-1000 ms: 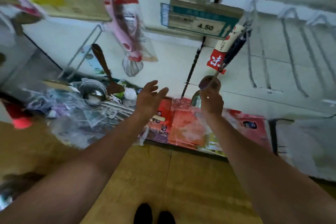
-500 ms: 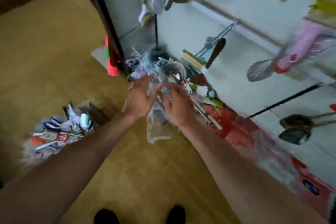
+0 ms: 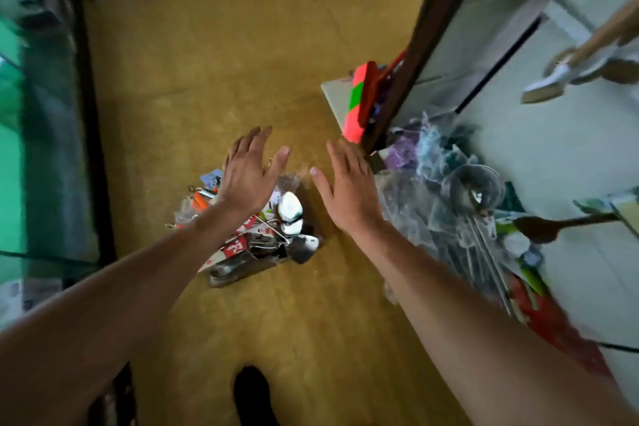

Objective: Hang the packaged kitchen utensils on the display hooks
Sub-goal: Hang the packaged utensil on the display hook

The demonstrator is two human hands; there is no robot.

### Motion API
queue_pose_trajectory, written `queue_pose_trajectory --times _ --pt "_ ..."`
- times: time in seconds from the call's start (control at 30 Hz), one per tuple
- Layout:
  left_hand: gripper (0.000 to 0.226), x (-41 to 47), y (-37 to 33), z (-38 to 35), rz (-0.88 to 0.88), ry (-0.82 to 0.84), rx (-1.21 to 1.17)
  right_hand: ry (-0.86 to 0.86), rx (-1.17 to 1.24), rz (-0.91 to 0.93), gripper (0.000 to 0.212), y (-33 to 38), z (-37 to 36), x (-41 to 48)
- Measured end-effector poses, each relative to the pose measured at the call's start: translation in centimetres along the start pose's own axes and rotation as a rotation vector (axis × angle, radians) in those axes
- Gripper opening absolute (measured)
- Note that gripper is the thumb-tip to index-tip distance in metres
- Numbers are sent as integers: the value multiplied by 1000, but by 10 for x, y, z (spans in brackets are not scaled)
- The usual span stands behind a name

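A heap of packaged utensils (image 3: 266, 235), with metal spoons and red-and-white cards in clear wrap, lies on the yellow floor below my hands. My left hand (image 3: 250, 171) hovers over the heap's far side, flat, fingers spread, holding nothing. My right hand (image 3: 345, 187) is just to the right of the heap, also flat and empty. A second pile of clear-bagged ladles and utensils (image 3: 460, 207) rests against the base of the white display wall (image 3: 570, 156). Wooden-handled utensils (image 3: 584, 66) hang on that wall at the upper right. No hook is clearly visible.
A dark brown post (image 3: 425, 41) rises at the shelf's corner, with a pink and green block (image 3: 359, 100) leaning at its foot. Shelving with green and blue goods (image 3: 41, 149) lines the left edge. My black shoe (image 3: 254, 394) stands on the floor below the heap.
The view swung from the hook wall down and left to the floor. My hands left the clear-bagged pile by the wall and now hover, empty, over the heap on the floor.
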State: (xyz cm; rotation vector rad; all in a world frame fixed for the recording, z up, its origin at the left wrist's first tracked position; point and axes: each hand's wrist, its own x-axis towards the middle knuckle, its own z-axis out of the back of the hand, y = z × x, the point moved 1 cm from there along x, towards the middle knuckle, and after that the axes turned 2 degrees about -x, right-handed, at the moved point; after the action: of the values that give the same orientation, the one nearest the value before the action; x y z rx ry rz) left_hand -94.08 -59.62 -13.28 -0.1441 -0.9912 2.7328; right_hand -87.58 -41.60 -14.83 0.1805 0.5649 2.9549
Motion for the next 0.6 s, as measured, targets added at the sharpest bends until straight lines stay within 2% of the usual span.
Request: queue_pose_trajectory --times 0.13,0.3,0.43,0.6 --pt "75 15 70 50 120 -55 3 63 -6 46 71 60 -44 41" --pt "63 20 131 73 275 -67 1 210 -41 78 71 86 -98 62" --pt "62 26 166 62 431 -32 -74 401 -26 52 53 81 -142 78" --pt "35 42 207 23 681 -8 -186 592 -16 -53 20 50 -214 91"
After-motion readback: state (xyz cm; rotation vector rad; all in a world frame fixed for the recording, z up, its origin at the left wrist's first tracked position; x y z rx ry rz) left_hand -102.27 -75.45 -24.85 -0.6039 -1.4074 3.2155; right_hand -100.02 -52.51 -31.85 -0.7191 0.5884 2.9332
